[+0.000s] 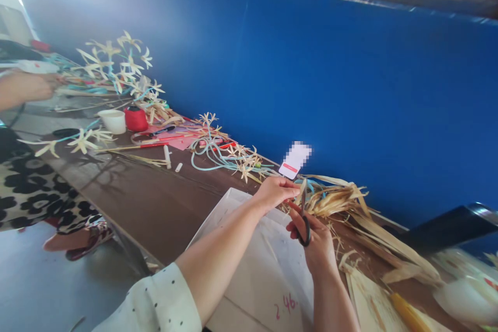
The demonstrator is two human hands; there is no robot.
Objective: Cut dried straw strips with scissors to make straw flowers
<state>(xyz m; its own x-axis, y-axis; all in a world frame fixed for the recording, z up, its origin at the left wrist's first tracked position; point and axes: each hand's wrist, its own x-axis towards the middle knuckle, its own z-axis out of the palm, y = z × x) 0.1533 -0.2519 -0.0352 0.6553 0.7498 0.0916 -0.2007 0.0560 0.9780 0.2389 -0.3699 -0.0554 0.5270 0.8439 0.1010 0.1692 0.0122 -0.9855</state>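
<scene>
My right hand (317,244) is closed round a pair of scissors (307,233) with black handles, fingers in the loops and blades pointing away from me. Close beside the blades, my left hand (273,193) pinches a small pale strip of dried husk (300,192). The fingers partly hide the strip, and I cannot tell whether the blades touch it. Just beyond both hands lies a bunch of dried husks (342,201), with light-blue cords among it. Under my forearms is a white board or box lid (268,264) marked with pink figures.
Leftward along the brown table (167,207) are husk flowers on blue stems (82,141), a white cup (113,121), red thread (136,119) and coiled blue cord (202,163). A phone (291,163) leans near the blue partition (350,88). Another person's hand (27,87) works at far left. A black cylinder (455,228) stands right.
</scene>
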